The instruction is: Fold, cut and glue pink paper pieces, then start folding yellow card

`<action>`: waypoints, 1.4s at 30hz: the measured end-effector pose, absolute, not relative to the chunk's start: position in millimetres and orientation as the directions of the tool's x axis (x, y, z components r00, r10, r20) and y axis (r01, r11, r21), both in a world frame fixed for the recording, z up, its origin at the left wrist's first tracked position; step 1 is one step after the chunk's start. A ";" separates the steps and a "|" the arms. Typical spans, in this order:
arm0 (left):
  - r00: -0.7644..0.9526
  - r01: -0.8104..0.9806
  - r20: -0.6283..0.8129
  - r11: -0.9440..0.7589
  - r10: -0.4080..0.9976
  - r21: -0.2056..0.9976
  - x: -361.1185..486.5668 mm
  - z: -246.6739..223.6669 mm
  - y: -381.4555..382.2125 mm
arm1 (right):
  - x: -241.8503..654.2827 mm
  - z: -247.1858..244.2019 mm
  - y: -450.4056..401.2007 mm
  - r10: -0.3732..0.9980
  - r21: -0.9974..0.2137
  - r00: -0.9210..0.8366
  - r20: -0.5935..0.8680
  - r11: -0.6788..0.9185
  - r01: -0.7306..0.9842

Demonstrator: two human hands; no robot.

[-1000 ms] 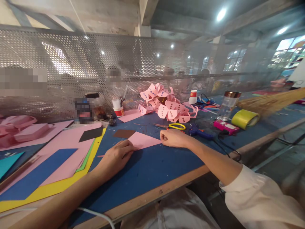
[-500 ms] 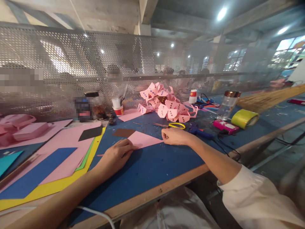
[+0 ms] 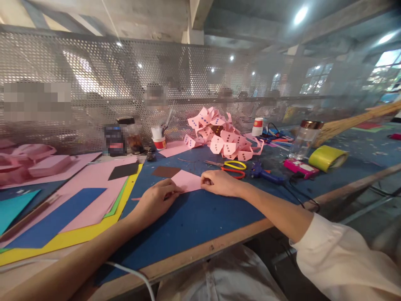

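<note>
A small sheet of pink paper (image 3: 189,179) lies on the blue tabletop between my two hands. My left hand (image 3: 159,195) is closed at the sheet's lower left edge, thumb and fingers together on the paper. The fingers of my right hand (image 3: 221,182) are curled and pinch its right end; the part under them is hidden. Behind the sheet, to the left, lies a brown paper piece (image 3: 166,172). Scissors with yellow and red handles (image 3: 234,167) rest just beyond my right hand, and a blue glue gun (image 3: 266,173) lies to their right.
A pile of pink paper shapes with printed squares (image 3: 228,138) stands at the back. Colored sheets, including a blue strip (image 3: 59,217), cover the left side. At the right are a clear jar (image 3: 302,140), a yellow tape roll (image 3: 327,159) and a pink box (image 3: 300,168).
My right hand has moved left with the sheet's right corner, and the sheet looks shorter. The red scissor handle now shows. My left hand stays at the left edge.
</note>
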State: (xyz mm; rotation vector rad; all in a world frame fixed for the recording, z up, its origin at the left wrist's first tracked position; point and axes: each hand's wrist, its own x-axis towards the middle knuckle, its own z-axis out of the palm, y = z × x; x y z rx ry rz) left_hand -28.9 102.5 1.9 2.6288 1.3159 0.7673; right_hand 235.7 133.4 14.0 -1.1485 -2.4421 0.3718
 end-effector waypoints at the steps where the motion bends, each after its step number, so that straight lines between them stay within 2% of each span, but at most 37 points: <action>1: 0.466 0.751 0.364 -0.578 0.806 0.318 -26.7 3.0 103.0 | 235.0 12.3 133.6 0.776 -0.403 -0.575 0.259 0.628 0.666; 5: 0.346 0.850 0.275 -0.424 0.897 0.312 -12.5 10.3 106.2 | 235.3 9.5 133.8 0.765 -0.388 -0.579 0.283 0.643 0.660; 13: 0.253 0.905 0.147 -0.288 0.956 0.314 12.6 21.0 116.9 | 236.6 9.1 132.2 0.735 -0.363 -0.602 0.311 0.677 0.640; 21: 0.301 0.876 0.026 -0.287 0.953 0.388 12.5 26.9 130.5 | 238.1 4.2 136.3 0.723 -0.373 -0.603 0.337 0.690 0.620; 31: 0.326 0.861 -0.010 -0.293 0.945 0.417 3.2 25.1 139.0 | 238.2 2.6 136.9 0.724 -0.371 -0.596 0.347 0.689 0.622; 42: 0.298 0.878 -0.018 -0.266 0.954 0.397 -17.9 30.1 131.9 | 237.9 1.3 136.8 0.731 -0.380 -0.590 0.343 0.682 0.625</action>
